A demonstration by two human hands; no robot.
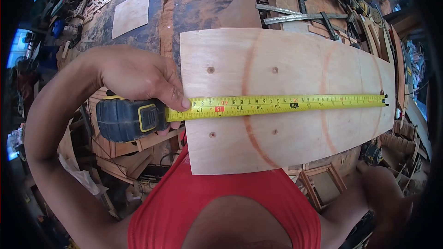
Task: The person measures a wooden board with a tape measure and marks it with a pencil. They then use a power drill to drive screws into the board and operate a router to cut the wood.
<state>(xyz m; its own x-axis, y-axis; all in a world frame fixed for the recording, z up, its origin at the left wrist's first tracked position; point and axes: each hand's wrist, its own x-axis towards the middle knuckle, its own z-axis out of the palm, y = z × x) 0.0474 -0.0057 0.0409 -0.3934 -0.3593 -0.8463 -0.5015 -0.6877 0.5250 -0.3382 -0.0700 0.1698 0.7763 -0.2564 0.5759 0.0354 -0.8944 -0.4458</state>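
Observation:
My left hand (145,76) is closed around the mouth of a black and yellow tape measure (131,120). Its thumb presses on top of the yellow blade (277,103), with fingertips showing below. The blade lies stretched lengthwise across a pale plywood board (221,152), and its end hook (386,100) sits just short of the board's right edge. Several small round spots and curved reddish-brown bands mark the wood. My right arm (378,189) is bent at the lower right, in shadow; the right hand cannot be made out.
Behind the board is a dusty worktable (194,0) with a square thin sheet (131,14) on it. Bar clamps (304,17) lie at the back right. Wood offcuts (124,163) are stacked at the left, and a small wooden frame (323,184) stands below the board.

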